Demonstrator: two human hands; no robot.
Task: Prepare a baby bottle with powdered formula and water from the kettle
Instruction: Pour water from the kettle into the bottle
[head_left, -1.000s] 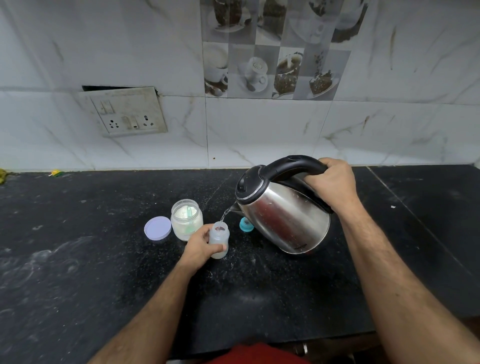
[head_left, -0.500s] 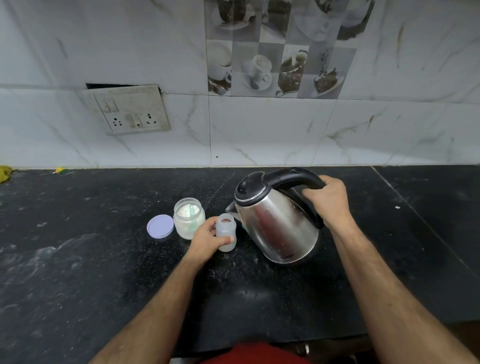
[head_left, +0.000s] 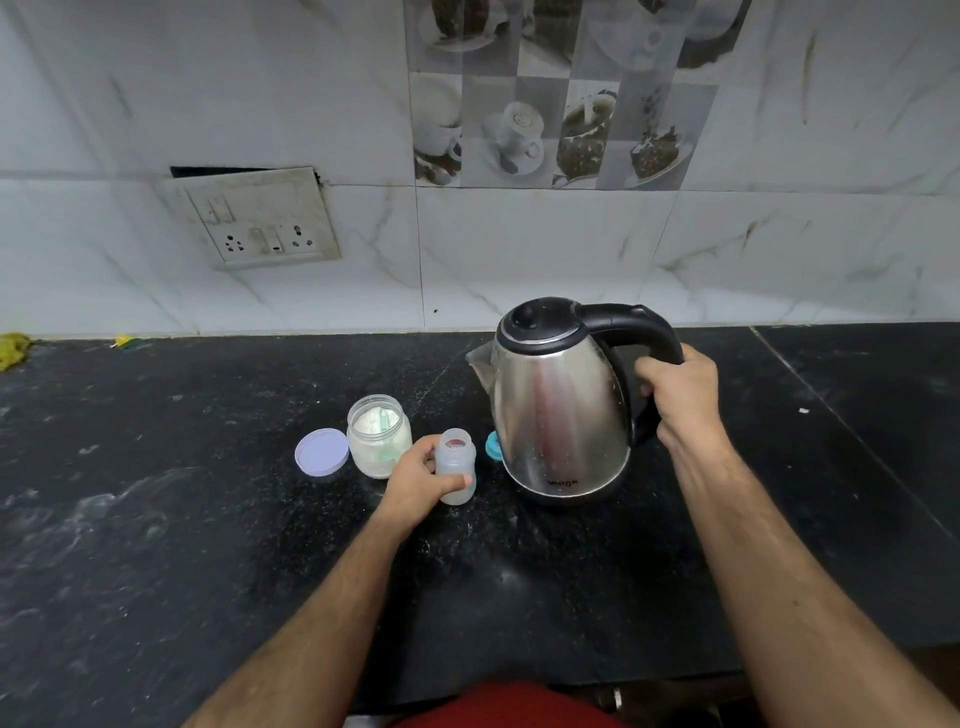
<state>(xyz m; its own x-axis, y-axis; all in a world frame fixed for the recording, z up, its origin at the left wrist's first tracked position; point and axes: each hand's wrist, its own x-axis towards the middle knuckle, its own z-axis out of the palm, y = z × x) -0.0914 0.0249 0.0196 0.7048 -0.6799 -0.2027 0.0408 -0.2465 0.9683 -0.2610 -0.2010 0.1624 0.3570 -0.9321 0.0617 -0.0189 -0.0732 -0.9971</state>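
Note:
A small translucent baby bottle (head_left: 456, 462) stands open-topped on the black counter (head_left: 156, 519), and my left hand (head_left: 418, 480) grips it around its lower body. To its right a steel kettle (head_left: 556, 410) with a black lid stands upright on the counter. My right hand (head_left: 680, 400) grips its black handle. Left of the bottle an open glass jar of white powder (head_left: 378, 436) holds a pale green scoop. The jar's lilac lid (head_left: 321, 451) lies flat beside it. A teal bottle cap (head_left: 493, 447) peeks out between bottle and kettle.
A tiled wall runs along the back of the counter, with a switch and socket plate (head_left: 260, 218) at the left. Yellow scraps (head_left: 13, 349) lie in the far left corner. The counter's front edge is near my body.
The kettle was tilted, pouring water into the bottle; it has swung back upright and been set down on the counter right of the bottle. My left hand has kept its hold on the bottle.

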